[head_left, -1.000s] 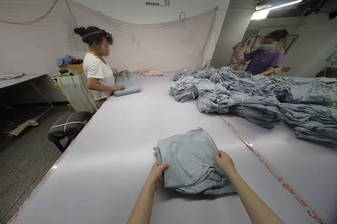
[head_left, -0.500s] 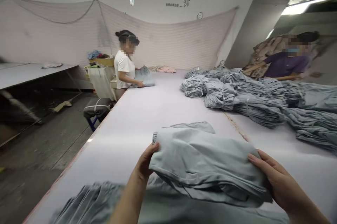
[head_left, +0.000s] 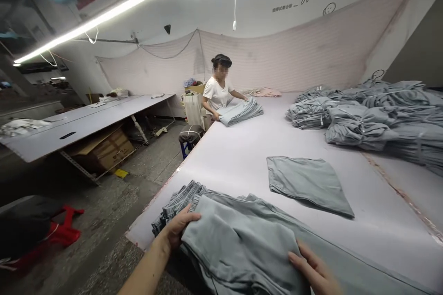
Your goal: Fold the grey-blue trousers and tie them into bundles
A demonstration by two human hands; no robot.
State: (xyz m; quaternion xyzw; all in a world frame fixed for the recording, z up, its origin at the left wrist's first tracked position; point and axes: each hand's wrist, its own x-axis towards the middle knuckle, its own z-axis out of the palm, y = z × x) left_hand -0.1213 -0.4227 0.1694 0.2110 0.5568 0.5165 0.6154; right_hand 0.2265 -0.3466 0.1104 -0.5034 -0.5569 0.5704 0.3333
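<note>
Folded grey-blue pants (head_left: 238, 239) hang between my two hands at the near edge of the table. My left hand (head_left: 176, 228) grips their left end beside the gathered waistband, thumb on top. At the right end, my right hand (head_left: 313, 267) closes on the fabric, its thumb side uppermost and somewhat blurred. Beneath and behind them lies a pile of matching pants (head_left: 183, 195), elastic waistbands to the left and legs stretching right. One flat folded grey-blue piece (head_left: 308, 184) rests alone on the table beyond my right hand.
Bundles of tied grey garments (head_left: 360, 124) cover the back right of the white table (head_left: 238, 161). A co-worker in a white shirt (head_left: 218, 94) handles a garment stack (head_left: 242, 111) at the far left edge. A stool (head_left: 190, 135) and a red stool (head_left: 67, 228) stand on the floor.
My view has swung left. The held pants have come over the pile at the near edge, and the lone folded piece is now uncovered. The co-worker's stack lies more spread out.
</note>
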